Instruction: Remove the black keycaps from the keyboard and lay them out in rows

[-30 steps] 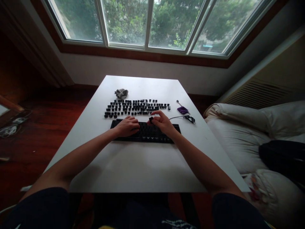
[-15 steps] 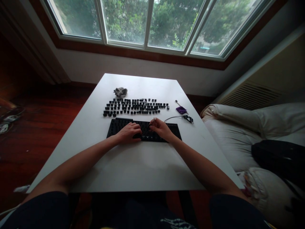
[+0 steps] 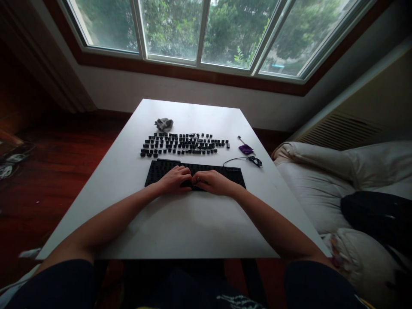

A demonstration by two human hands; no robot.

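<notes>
A black keyboard [image 3: 157,172] lies near the middle of the white table, many of its keys apparently off. My left hand [image 3: 175,179] rests on its middle, fingers bent over the keys and thumb low by the front edge, holding it. Close beside it, fingertips nearly meeting the left ones, is my right hand [image 3: 212,182]. Its fingers are pinched together over the keyboard; a small glint shows at the tips, but what they hold is too small and dark to name. Behind the keyboard, loose black keycaps [image 3: 174,145] stand in several rows.
Beyond the keycaps sits a crumpled grey cloth [image 3: 164,124]. On the right of the white table [image 3: 180,231] lie a purple item [image 3: 246,149], a small brush-like stick [image 3: 240,140] and a coiled black cable [image 3: 254,161]. A pale sofa [image 3: 302,189] borders the table's right side.
My right hand has moved left and slightly down along the keyboard, coming close to my left hand. The left hand stays in place on the keyboard.
</notes>
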